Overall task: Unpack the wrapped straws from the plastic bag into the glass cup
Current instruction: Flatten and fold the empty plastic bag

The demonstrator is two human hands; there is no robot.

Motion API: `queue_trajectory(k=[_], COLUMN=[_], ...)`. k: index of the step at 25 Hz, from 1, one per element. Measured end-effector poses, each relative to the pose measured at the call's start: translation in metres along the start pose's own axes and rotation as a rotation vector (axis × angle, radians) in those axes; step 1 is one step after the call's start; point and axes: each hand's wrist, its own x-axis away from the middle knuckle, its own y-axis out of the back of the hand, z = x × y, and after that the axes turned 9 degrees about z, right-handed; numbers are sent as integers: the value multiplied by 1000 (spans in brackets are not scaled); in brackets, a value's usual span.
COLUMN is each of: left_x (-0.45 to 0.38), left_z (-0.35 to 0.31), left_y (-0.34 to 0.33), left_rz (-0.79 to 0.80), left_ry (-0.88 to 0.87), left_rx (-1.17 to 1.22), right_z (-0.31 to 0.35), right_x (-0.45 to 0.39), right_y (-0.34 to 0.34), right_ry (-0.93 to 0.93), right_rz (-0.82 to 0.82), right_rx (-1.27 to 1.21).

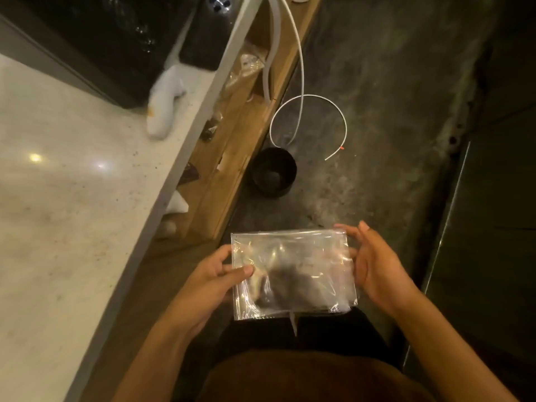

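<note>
On the left, a pale stone counter (pixel 58 198) is seen, with a white cloth (pixel 165 103) lying on it near a black appliance (pixel 116 39); no glass cup can be made out in view. Lower down, the left hand (pixel 211 280) is placed at the left edge of the plastic bag (pixel 293 274), which is pinched there between the thumb on top and the fingers curled underneath. The bag is held flat in front of the body, above the dark floor (pixel 391 111), with its long axis running side to side between the two hands. Its sealed strip appears to lie along the far edge, away from the body, so any opening move would probably have to be made there. No wrapped straws can be distinguished inside; only dark, blurred shapes show through the film. On the right, the right hand (pixel 374 265) is set against the right edge, which is held by loosely curled fingers near the far corner. Both hands are equally near the bag.
</note>
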Motion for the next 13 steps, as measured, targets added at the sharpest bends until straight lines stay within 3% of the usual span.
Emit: queue_trajectory(k=[4,13], left_x=[-72,-278], left_z=[-12,18], left_y=[33,117], left_rz=[30,-140], left_ry=[78,72], left_rx=[-104,-263], right_z=[-5,-34], right_x=[-41,-239], right_y=[19,82], right_ry=[-161,-142], right_rz=[69,-170], right_rx=[318,238])
